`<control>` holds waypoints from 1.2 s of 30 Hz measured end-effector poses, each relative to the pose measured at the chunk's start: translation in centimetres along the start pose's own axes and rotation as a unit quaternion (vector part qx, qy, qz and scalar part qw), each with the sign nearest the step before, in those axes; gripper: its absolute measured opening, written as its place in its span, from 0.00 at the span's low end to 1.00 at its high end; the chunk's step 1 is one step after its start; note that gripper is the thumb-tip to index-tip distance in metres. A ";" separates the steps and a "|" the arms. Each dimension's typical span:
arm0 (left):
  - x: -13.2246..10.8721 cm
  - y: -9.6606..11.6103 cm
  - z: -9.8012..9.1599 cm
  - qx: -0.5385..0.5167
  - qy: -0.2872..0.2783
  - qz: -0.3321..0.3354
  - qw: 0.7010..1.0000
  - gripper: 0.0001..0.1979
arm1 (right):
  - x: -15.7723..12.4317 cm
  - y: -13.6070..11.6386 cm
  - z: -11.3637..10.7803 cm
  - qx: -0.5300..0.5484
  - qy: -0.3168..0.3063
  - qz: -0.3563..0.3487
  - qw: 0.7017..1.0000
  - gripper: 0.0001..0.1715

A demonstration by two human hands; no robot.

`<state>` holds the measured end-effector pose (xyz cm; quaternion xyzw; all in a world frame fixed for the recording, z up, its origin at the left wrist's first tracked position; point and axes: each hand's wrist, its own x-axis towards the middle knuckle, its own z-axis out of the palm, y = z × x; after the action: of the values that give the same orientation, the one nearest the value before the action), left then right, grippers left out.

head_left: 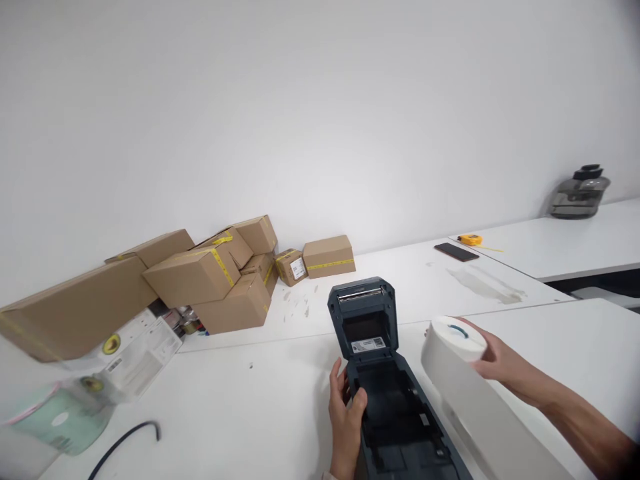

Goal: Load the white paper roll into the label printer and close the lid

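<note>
Open dark printer with white paper roll, seen from your own head. The printer (395,413) rests on the white counter (270,400), its lid (363,320) raised at the far end and its bay facing up. Your left hand (345,423) grips the printer's left wall: thumb over the rim, the other fingers along the outside. Your right hand (495,353) holds the paper roll (457,339) above the counter, just right of the printer; its fingers are clamped on the roll, some hidden behind it. The roll's flat end faces up, with a blue-green core in its middle. A broad strip of paper (493,427) runs from the roll toward you and out of view at the bottom; you cannot tell whether it touches the printer.

At your left lie a dark cord (123,438), a blurred mint-green container (67,423) and white packs (143,357). Beyond these are piled cardboard boxes (200,280). Farther right, a phone (456,251) lies near a yellow tape measure (470,240).
</note>
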<state>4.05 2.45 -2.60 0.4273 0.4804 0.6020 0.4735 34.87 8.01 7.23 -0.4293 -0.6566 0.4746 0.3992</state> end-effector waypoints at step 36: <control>0.5 2.1 -0.4 0.035 -0.067 0.007 0.997 0.29 | -5.6 8.7 2.9 -0.055 0.027 0.089 0.994 0.40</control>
<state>3.22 2.68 -0.56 0.4864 0.4656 0.5577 0.4854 35.56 3.54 -2.47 -0.5204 -0.6299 0.4590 0.3488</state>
